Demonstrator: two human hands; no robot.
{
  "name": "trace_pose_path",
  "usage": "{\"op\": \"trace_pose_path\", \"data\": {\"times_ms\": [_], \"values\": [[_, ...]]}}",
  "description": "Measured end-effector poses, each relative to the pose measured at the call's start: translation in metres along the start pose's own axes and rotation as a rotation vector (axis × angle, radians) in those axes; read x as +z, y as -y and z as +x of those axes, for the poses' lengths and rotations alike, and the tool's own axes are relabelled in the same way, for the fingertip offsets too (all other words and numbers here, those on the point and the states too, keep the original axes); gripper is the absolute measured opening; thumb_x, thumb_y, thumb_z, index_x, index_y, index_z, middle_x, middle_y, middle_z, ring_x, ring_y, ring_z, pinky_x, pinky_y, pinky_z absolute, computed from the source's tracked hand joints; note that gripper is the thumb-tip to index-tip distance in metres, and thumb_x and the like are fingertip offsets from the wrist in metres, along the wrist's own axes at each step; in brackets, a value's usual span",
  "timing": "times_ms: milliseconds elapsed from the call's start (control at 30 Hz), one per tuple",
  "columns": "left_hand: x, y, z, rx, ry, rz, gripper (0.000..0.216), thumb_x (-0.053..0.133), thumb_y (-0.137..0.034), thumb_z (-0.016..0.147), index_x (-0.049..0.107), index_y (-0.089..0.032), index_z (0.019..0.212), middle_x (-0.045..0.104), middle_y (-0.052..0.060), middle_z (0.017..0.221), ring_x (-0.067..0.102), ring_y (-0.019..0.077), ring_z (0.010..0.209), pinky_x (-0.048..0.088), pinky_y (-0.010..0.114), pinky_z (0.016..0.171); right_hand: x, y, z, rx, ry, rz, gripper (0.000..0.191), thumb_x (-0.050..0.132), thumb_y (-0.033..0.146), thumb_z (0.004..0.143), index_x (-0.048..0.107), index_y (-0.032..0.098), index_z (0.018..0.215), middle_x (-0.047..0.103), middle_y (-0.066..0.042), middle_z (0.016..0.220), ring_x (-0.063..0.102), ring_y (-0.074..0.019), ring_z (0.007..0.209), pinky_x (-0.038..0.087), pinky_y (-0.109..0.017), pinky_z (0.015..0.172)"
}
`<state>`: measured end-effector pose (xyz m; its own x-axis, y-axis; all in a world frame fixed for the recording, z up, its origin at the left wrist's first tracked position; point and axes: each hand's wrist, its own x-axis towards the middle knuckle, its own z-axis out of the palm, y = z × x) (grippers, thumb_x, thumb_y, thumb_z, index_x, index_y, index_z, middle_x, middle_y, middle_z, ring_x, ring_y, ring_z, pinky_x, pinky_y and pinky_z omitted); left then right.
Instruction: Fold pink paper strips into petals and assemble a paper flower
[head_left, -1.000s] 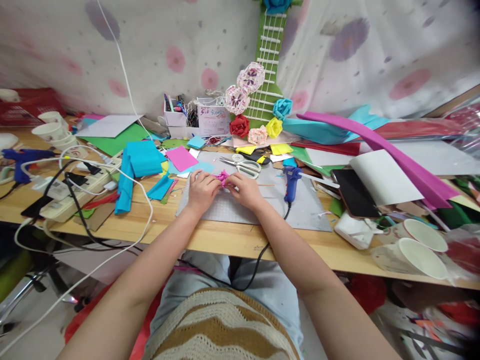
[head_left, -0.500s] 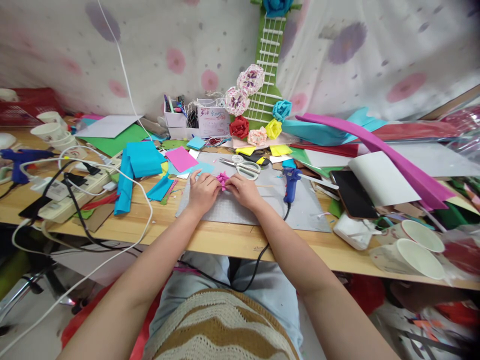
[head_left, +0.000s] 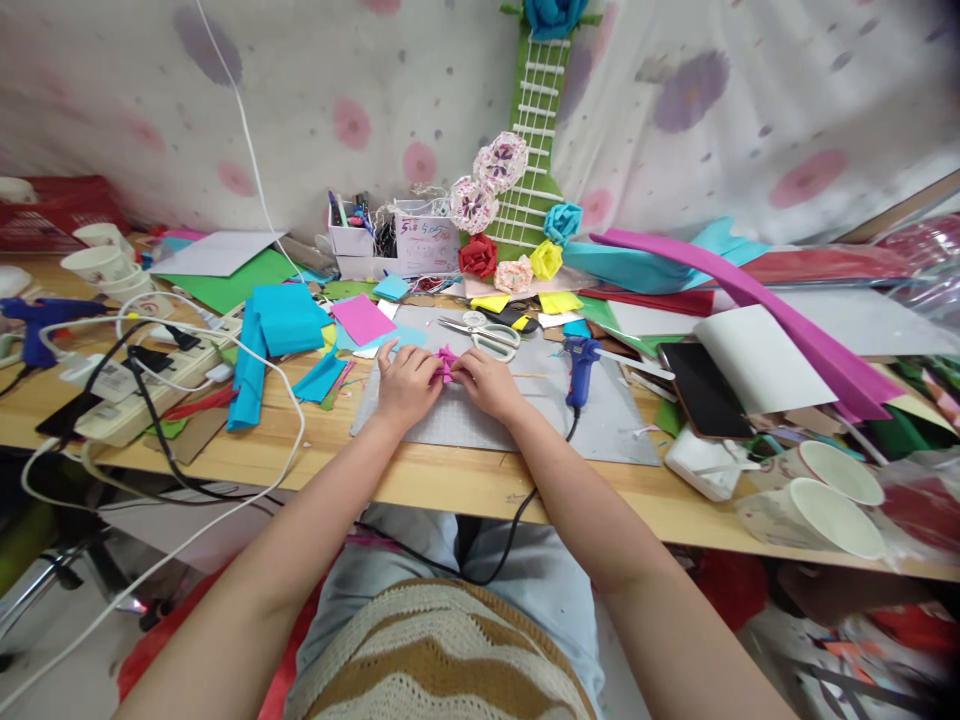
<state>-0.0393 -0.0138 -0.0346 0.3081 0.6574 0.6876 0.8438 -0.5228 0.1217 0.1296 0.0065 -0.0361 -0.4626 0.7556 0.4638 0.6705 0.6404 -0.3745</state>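
Between my two hands is a small magenta paper flower (head_left: pixel 448 362), partly hidden by the fingertips. My left hand (head_left: pixel 409 383) pinches its left side, with one finger raised. From the other side, the fingers of my right hand (head_left: pixel 486 380) close on the flower's right edge. Both hands rest low over the grey cutting mat (head_left: pixel 465 428). A thin wooden stick (head_left: pixel 531 375) lies on the mat just right of my right hand. Scissors (head_left: pixel 496 338) with pale green handles lie behind the hands. A blue glue gun (head_left: pixel 580 370) sits at the mat's right side.
Blue crepe paper (head_left: pixel 289 320) and a power strip (head_left: pixel 161 380) with tangled cables are at left. A phone (head_left: pixel 705 390), a white charger (head_left: pixel 705 462) and paper cups (head_left: pixel 814 515) crowd the right. Behind stands a green guitar-shaped board (head_left: pixel 534 130) with paper flowers. A black cord (head_left: pixel 517 535) hangs over the table edge.
Very little differs. Both hands keep hold of the magenta paper flower in the same place, with only slight finger movement.
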Motion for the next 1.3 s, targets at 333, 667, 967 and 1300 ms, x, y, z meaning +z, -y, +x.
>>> {"op": "trace_pose_path", "data": {"times_ms": [333,667,967,1300], "values": [[0.0001,0.0033,-0.0016,0.025,-0.006,-0.005,0.016,0.050,-0.023,0.083,0.064,-0.026,0.077,0.068,0.001,0.081,0.054,0.0213,0.093,0.022,0.052,0.100,-0.0017,0.0019,-0.0007,-0.007,0.005,-0.026,0.013,0.049,0.025,0.087,0.059,0.018,0.092,0.059,-0.006,0.092,0.054,-0.0166,0.084,0.040,-0.027,0.069],[0.0001,0.0005,-0.0006,-0.011,-0.017,-0.011,0.016,0.049,-0.025,0.083,0.064,-0.027,0.083,0.067,0.002,0.086,0.053,0.0222,0.094,0.021,0.052,0.101,0.0018,-0.0021,0.0011,-0.007,-0.026,0.027,0.012,0.048,0.021,0.086,0.059,0.017,0.087,0.058,-0.007,0.087,0.053,-0.0173,0.082,0.042,-0.028,0.072],[0.0021,0.0023,-0.0013,0.013,-0.019,0.009,0.018,0.047,-0.026,0.085,0.062,-0.025,0.077,0.067,0.001,0.081,0.053,0.0214,0.092,0.022,0.051,0.100,0.0003,0.0009,0.0007,-0.011,-0.001,-0.010,0.013,0.047,0.022,0.088,0.059,0.017,0.087,0.058,-0.007,0.088,0.054,-0.0172,0.083,0.041,-0.027,0.070],[0.0016,0.0020,0.0009,-0.026,-0.008,0.002,0.013,0.048,-0.027,0.084,0.060,-0.024,0.081,0.067,0.002,0.085,0.053,0.0210,0.092,0.021,0.047,0.100,0.0013,0.0033,0.0006,0.066,-0.048,-0.052,0.015,0.051,0.031,0.086,0.057,0.018,0.082,0.058,-0.004,0.085,0.052,-0.0148,0.077,0.036,-0.025,0.063]]}}
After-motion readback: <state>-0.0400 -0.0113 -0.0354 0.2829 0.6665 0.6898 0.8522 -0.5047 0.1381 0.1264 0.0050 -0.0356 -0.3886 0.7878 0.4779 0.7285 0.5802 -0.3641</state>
